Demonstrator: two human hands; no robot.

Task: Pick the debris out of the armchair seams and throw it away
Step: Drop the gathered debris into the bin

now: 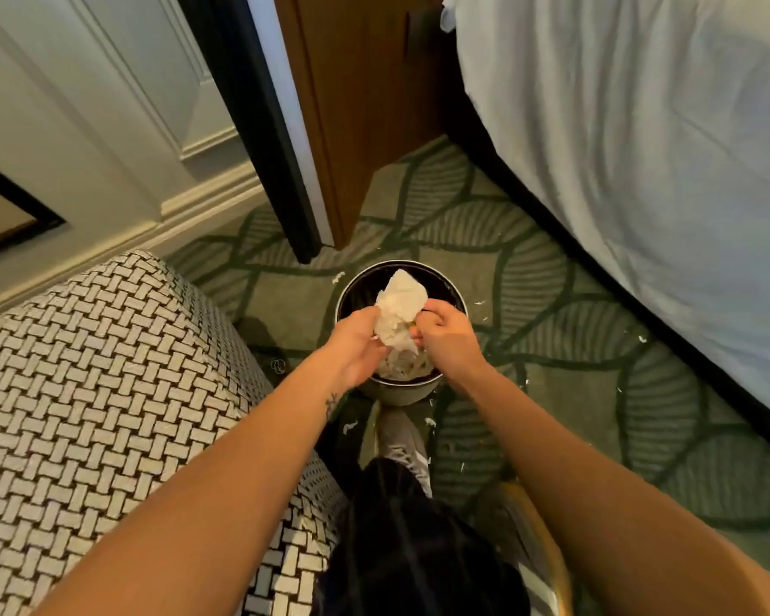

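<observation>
Woven armchair [107, 393] at left, round bin [365, 282] just beside it on the carpet [552, 371] to catch drops, left hand [356, 344] gripping crumpled paper debris [401, 304] over the opening, right hand [447, 337] pinching its edge, probably freeing bits; white scraps [339, 276] nearby.

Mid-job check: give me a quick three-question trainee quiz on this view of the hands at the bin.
1. True or false: the crumpled white paper is held above the open bin.
2. Multiple choice: the woven armchair stands on which side of the bin? A) the person's left B) the person's right C) beyond it, against the door
3. Fill in: small white scraps lie on the patterned ____.

Key: 1 true; 2 A; 3 carpet.
</observation>
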